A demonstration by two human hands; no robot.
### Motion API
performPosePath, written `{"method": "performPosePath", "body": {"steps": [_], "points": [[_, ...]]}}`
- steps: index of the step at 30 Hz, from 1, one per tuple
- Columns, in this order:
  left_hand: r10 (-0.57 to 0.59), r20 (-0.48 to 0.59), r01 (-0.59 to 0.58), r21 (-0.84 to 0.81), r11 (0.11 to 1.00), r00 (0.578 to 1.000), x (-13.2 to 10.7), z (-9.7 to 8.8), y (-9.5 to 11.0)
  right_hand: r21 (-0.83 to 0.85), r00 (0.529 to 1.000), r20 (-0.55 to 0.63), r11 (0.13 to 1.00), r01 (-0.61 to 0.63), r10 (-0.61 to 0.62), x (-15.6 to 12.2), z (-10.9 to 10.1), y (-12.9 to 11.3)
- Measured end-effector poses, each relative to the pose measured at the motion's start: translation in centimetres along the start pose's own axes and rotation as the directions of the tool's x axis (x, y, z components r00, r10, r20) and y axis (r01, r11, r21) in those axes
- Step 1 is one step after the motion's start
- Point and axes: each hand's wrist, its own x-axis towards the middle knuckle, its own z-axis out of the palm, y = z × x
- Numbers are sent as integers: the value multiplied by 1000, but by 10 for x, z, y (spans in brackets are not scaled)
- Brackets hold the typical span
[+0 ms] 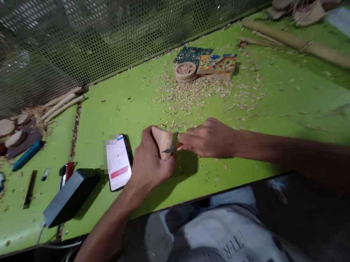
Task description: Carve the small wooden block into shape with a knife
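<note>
My left hand point(148, 160) is wrapped round a pale block of wood point(162, 139) with a tapered, carved shape, held just above the green table. In my right hand point(207, 138) is a carving knife point(170, 148), gripped by its handle, most of which the fingers hide. Its short dark blade points left and rests against the lower face of the wood. A phone point(119, 163) with a lit timer screen lies just left of my left hand.
Shavings point(187, 96) cover the green table point(110, 107) beyond my hands. Behind them are a round wooden bowl point(185, 71) and a painted block point(217, 64). A dark box point(71, 197) and wood discs point(5, 127) lie left; a long pole point(301, 44) lies right. Perforated metal point(111, 39) closes the back.
</note>
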Motion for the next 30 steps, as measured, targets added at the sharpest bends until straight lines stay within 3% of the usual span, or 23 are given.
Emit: {"method": "performPosePath", "body": {"steps": [5, 8, 9, 11, 12, 13, 14, 16, 18, 20, 22, 24, 30], "points": [[-47, 41, 47, 10, 999, 998, 3, -3, 0, 37, 999, -1, 999, -34, 34, 3, 3, -1], [-26, 63, 26, 1, 1000, 998, -1, -5, -2, 97, 979, -5, 975, -201, 202, 3, -1, 29], [-3, 75, 4, -14, 1000, 997, -3, -6, -2, 118, 948, -37, 943, -311, 317, 1, -4, 46], [35, 92, -32, -39, 999, 995, -5, -6, -4, 149, 811, -182, 831, -536, 556, -4, -12, 83], [41, 80, -37, -49, 998, 996, -5, -6, -5, 152, 728, -273, 776, -612, 628, -6, -15, 98], [49, 71, -45, -62, 997, 996, -5, -6, -6, 153, 698, -310, 758, -634, 646, -8, -17, 109], [50, 63, -46, -71, 996, 997, -4, -6, -7, 172, 713, -296, 770, -614, 635, -8, -17, 113], [49, 63, -43, -92, 995, 997, -1, -6, -8, 219, 810, -216, 836, -504, 545, -6, -14, 102], [43, 73, -35, -112, 993, 996, 1, -5, -10, 257, 914, -111, 900, -353, 390, -3, -7, 71], [50, 79, -38, -143, 989, 996, 2, -4, -12, 256, 977, -51, 948, -188, 208, 0, -1, 37], [72, 94, -54, -190, 980, 993, 2, -1, -14, 241, 999, -24, 970, -24, 31, 0, 1, 11], [108, 119, -77, -240, 968, 987, 2, 1, -15, 219, 997, -10, 973, 72, -72, -1, 3, -3], [190, 120, -141, -331, 933, 974, 1, 7, -12, 159, 997, -10, 984, 77, -77, -3, 5, -3]]}}
